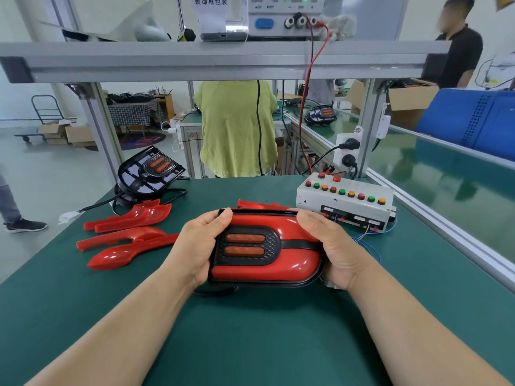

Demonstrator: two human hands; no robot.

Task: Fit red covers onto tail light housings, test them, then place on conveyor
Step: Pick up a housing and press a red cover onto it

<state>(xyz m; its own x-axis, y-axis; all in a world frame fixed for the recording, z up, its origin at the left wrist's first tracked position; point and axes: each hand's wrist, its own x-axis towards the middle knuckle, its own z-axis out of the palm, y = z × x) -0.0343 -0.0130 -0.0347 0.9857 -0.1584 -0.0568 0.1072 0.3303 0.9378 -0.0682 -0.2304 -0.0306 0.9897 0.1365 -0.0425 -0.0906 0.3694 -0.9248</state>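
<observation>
Through the head camera, I have the tail light housing (267,283) in both hands, near the button box (345,201), to its left and closer to me. The red cover (292,264) lies over the housing's face. My left hand (199,245) curls round the end farther from the box, thumb on the top corner. My right hand (330,246) wraps the end nearer the box, thumb along the top edge. I cannot tell whether the part rests on the mat (250,335).

I judge this to be the seating step. I would press with both thumbs and work round the rim evenly, then check that the black lip shows the same all round. The edge under my right palm is hidden, so I would feel for a gap there. A dark cable runs beneath, and it should stay free for the test.

Spare covers (125,217) lie well left of the box. The conveyor (446,174) runs along its right.
</observation>
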